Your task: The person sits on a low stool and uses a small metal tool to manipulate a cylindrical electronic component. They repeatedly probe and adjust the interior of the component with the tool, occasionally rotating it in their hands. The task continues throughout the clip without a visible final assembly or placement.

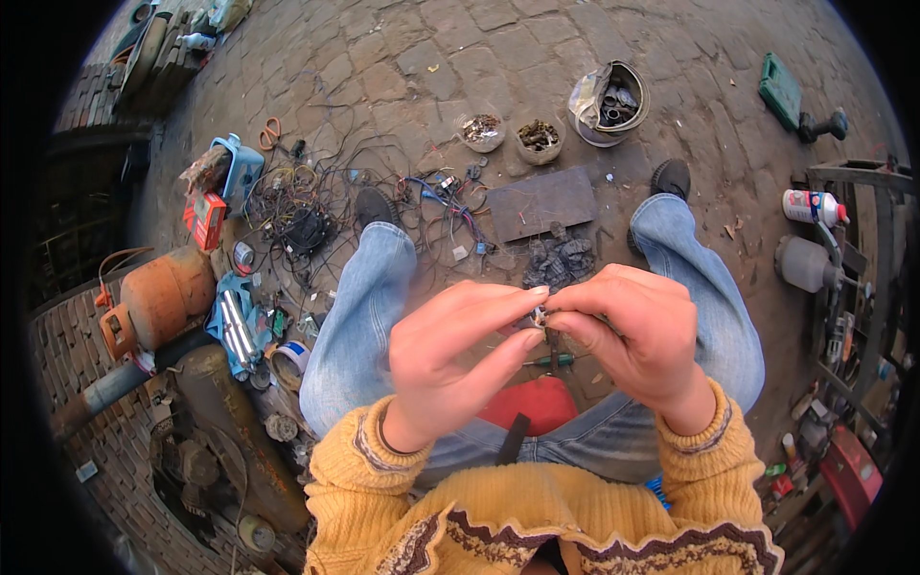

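My left hand point(460, 350) and my right hand point(637, 326) meet in front of me, above my lap. Thumb and forefinger of each pinch a small whitish, metallic-looking piece point(539, 315), too small to make out in kind. Below it, partly covered by my hands, are a red object point(541, 404) between my legs and a green-handled tool point(554, 361). Just past my fingers lie a dark crumpled cloth point(558, 264) and a flat dark metal plate point(542, 204) on the paving.
Two small tubs of metal bits point(481, 132) point(539, 142) and a bucket of parts point(609, 103) stand beyond the plate. Tangled wires point(297, 216) spread leftward, near an orange gas cylinder point(168, 297). At right are a green case point(781, 91), a white bottle point(813, 207) and a metal rack point(862, 287).
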A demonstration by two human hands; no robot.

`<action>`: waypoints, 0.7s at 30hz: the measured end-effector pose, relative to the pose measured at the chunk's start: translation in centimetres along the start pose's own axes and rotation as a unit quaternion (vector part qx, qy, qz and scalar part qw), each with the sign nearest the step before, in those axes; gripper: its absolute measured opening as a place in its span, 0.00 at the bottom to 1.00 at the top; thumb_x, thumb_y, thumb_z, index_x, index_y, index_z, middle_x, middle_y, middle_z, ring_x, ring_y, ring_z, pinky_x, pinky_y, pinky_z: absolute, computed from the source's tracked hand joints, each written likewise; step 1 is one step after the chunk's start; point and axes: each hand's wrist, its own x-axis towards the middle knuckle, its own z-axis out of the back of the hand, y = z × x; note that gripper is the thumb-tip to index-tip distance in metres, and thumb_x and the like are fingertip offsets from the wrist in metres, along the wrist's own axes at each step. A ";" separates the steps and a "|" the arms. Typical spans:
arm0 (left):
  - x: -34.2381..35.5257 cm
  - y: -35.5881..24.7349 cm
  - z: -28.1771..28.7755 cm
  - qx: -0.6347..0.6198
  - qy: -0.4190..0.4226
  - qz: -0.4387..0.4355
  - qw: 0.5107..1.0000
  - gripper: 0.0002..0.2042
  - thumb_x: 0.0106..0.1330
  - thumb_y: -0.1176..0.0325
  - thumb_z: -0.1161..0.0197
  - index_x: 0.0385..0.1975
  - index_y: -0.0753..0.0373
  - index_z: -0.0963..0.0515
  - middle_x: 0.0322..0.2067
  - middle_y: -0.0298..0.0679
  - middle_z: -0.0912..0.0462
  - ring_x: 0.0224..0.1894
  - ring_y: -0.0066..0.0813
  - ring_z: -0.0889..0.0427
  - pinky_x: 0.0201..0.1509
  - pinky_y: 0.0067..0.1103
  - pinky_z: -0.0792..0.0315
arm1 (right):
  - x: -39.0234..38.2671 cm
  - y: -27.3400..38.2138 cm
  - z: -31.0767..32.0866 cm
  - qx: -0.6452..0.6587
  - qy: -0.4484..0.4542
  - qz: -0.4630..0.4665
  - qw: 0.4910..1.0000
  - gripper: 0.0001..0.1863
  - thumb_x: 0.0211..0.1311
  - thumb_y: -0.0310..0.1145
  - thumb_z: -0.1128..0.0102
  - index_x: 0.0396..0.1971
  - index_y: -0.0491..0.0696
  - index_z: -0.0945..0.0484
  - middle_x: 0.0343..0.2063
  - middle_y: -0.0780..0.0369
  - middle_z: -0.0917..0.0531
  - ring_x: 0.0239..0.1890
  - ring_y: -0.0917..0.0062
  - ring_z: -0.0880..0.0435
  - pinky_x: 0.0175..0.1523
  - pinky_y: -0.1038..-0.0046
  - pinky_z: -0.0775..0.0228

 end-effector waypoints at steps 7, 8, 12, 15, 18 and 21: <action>-0.2 0.4 -0.2 -0.008 -0.016 -0.007 1.000 0.17 0.53 0.80 0.27 0.46 0.67 0.15 0.36 0.44 0.13 0.33 0.31 0.15 0.37 0.21 0.22 | -0.3 0.3 -0.2 0.091 0.016 -0.114 0.989 0.04 0.57 0.20 0.33 0.32 0.39 0.16 0.25 0.60 0.14 0.27 0.77 0.15 0.33 0.79 0.25; -0.2 0.5 -0.2 -0.007 -0.015 -0.009 1.000 0.17 0.53 0.79 0.27 0.45 0.67 0.15 0.36 0.44 0.13 0.33 0.31 0.15 0.37 0.21 0.22 | -0.4 0.4 -0.1 0.099 0.023 -0.127 0.987 0.03 0.58 0.20 0.34 0.32 0.39 0.16 0.26 0.60 0.14 0.28 0.78 0.14 0.34 0.79 0.24; -0.5 0.2 -0.2 -0.009 -0.002 0.013 1.000 0.15 0.53 0.81 0.29 0.43 0.72 0.16 0.38 0.47 0.14 0.37 0.32 0.16 0.40 0.21 0.24 | -0.5 0.5 0.0 0.119 0.032 -0.154 0.980 0.03 0.59 0.20 0.35 0.33 0.38 0.16 0.27 0.61 0.13 0.29 0.80 0.14 0.36 0.80 0.23; -0.5 0.2 -0.3 -0.031 -0.011 0.026 0.999 0.15 0.54 0.81 0.29 0.43 0.72 0.16 0.38 0.48 0.14 0.37 0.32 0.16 0.40 0.22 0.24 | -0.6 0.5 -0.2 0.104 0.025 -0.153 0.982 0.03 0.60 0.20 0.36 0.33 0.38 0.17 0.27 0.61 0.13 0.29 0.81 0.14 0.37 0.80 0.22; -0.5 0.1 -0.4 -0.062 -0.015 0.058 0.996 0.15 0.54 0.81 0.29 0.43 0.71 0.16 0.39 0.48 0.14 0.36 0.32 0.16 0.41 0.22 0.23 | -0.7 0.3 -0.5 0.081 0.018 -0.145 0.986 0.02 0.60 0.20 0.37 0.33 0.38 0.18 0.27 0.61 0.14 0.29 0.82 0.14 0.37 0.80 0.22; -0.4 0.3 -0.6 -0.063 -0.010 0.041 0.997 0.15 0.56 0.80 0.29 0.45 0.69 0.16 0.40 0.46 0.14 0.37 0.31 0.15 0.41 0.22 0.21 | -0.8 0.4 -0.8 0.102 -0.012 -0.169 0.980 0.03 0.61 0.22 0.36 0.34 0.40 0.18 0.26 0.61 0.15 0.27 0.80 0.15 0.35 0.79 0.24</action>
